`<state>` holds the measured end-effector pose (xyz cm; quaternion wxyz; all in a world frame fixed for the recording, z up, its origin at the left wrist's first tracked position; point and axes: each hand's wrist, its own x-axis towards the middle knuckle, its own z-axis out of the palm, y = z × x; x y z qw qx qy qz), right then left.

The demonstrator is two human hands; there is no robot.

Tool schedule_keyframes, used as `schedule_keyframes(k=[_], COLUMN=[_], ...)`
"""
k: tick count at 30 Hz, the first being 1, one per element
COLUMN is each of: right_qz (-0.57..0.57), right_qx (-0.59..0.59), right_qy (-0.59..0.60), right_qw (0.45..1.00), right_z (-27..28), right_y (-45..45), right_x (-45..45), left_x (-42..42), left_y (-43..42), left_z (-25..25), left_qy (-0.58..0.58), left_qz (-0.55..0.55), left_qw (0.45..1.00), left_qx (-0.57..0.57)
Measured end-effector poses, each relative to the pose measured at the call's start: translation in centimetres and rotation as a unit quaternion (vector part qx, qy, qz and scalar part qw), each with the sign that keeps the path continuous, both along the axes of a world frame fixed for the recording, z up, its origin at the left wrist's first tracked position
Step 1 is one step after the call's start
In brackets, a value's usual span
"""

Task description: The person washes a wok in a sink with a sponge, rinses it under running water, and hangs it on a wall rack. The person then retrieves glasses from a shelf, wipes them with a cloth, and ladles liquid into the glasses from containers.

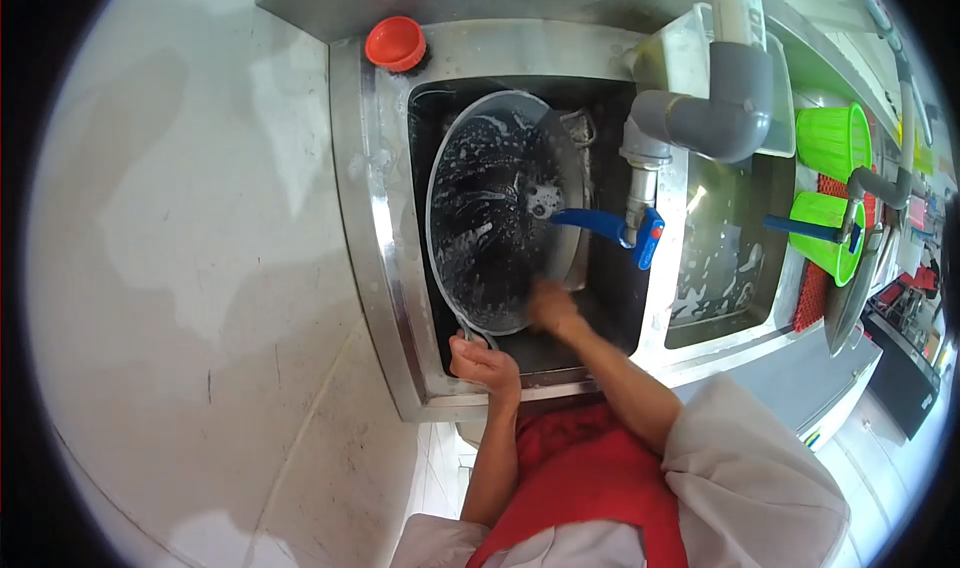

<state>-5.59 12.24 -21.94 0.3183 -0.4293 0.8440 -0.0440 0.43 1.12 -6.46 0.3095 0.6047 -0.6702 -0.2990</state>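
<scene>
Red plastic marks a small bowl [395, 45] on the sink's steel rim [375, 228]; then the left hand [485, 363] curls closed around the handle [476, 335] of a large sudsy pot [470, 258] lying tilted in the left basin [615, 313]. Blurred at the pot's near side, the right hand [550, 308] hides its grip, so I cannot tell how open it is. Rightward follow a blue-levered tap [641, 190], a second basin [779, 253] holding water, and two green baskets [828, 230].

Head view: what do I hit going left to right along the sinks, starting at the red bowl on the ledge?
Red bowl → soapy pot → metal tap body → second sink basin → green baskets.
</scene>
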Motion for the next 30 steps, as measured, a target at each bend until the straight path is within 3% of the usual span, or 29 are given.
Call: schedule_keyframes(k=[1,2,3,5,7,9,10,11,13,14,15,16,17,18,19,21,22,23,24,26,27,28,30], right_qz=[0.000,0.088,0.087,-0.094,-0.128,0.063,-0.177,-0.405,-0.390,-0.503,-0.434,-0.355,-0.268,-0.151,-0.114,-0.213,-0.210,-0.357,-0.493,-0.415,-0.258,-0.092,-0.035], right_qx=[0.001,0.100,0.097,-0.051,-0.080,0.128,0.068,0.003,-0.236,-0.344,-0.413,-0.417,-0.503,-0.465,-0.412,-0.257,-0.264,-0.200,-0.125,-0.210,-0.297,-0.370,-0.300], right_qy=[-0.002,-0.328,-0.327,-0.350,-0.341,-0.155,-0.156,-0.151,0.090,-0.047,0.018,-0.065,-0.032,-0.156,-0.165,-0.228,-0.225,-0.122,-0.017,-0.174,-0.106,-0.034,-0.062], right_qw=[1.000,0.935,0.936,0.931,0.928,0.978,0.970,0.902,0.885,0.791,0.801,0.834,0.821,0.858,0.888,0.915,0.914,0.904,0.861,0.868,0.913,0.924,0.951], right_z=[7.1,14.2,14.5,15.0,13.5,5.9,1.2,-3.7,-3.3,-3.2,-4.5,-3.3,-0.4,0.2,0.6,-1.1,-4.0,-7.8,-9.7,-7.1,-3.5,-0.3,-0.3], right_y=[-4.3,-9.7,-9.8,-9.4,-7.2,-4.9,-4.7,-4.7,-12.5,-16.7,-19.8,-20.9,-20.2,-16.8,-12.7,-6.8,-8.6,-10.9,-12.3,-17.6,-15.8,-14.1,-7.5], right_x=[-1.5,-3.1,-3.1,-3.0,-3.6,-5.0,-6.7,-8.5,-12.8,-13.0,-12.1,-10.2,-6.7,-4.8,-3.4,-6.6,-8.0,-9.8,-10.1,-5.9,-4.4,-3.2,-8.1], left_x=[0.1,0.2,0.2,0.0,-0.2,0.1,0.0,-0.1,-0.1,-0.4,-0.5,-0.4,-0.4,-0.2,-0.1,0.1,-0.1,-0.1,-0.1,-0.9,-0.9,-0.6,-0.4], left_y=[0.0,0.0,-0.1,-0.2,-0.3,0.0,-0.1,0.0,0.1,-0.2,-0.1,0.2,0.4,0.5,0.5,0.5,0.3,0.5,0.7,0.2,0.2,0.4,0.7], left_z=[0.3,0.5,0.5,0.6,0.2,0.6,0.8,0.9,0.8,0.6,0.7,0.9,0.7,0.6,0.5,0.7,0.6,0.6,0.8,1.1,0.9,0.7,0.5], left_qy=[0.009,0.019,0.019,0.014,0.030,0.025,0.031,0.021,0.006,0.010,0.006,0.000,0.003,0.001,0.001,0.002,0.011,0.017,0.014,0.006,0.007,0.010,0.022], left_qz=[0.008,0.013,0.012,0.016,0.017,-0.001,-0.002,0.001,0.004,0.003,0.015,0.027,0.028,0.026,0.024,0.020,0.019,0.021,0.023,0.028,0.026,0.030,0.033], left_qw=[1.000,0.998,0.999,0.999,0.998,0.998,0.998,0.998,0.998,0.998,0.997,0.995,0.995,0.995,0.995,0.995,0.996,0.996,0.996,0.998,0.998,0.997,0.995], left_qx=[0.026,0.051,0.048,0.047,0.045,0.066,0.056,0.066,0.069,0.060,0.077,0.097,0.092,0.092,0.096,0.097,0.087,0.083,0.083,0.063,0.064,0.076,0.089])
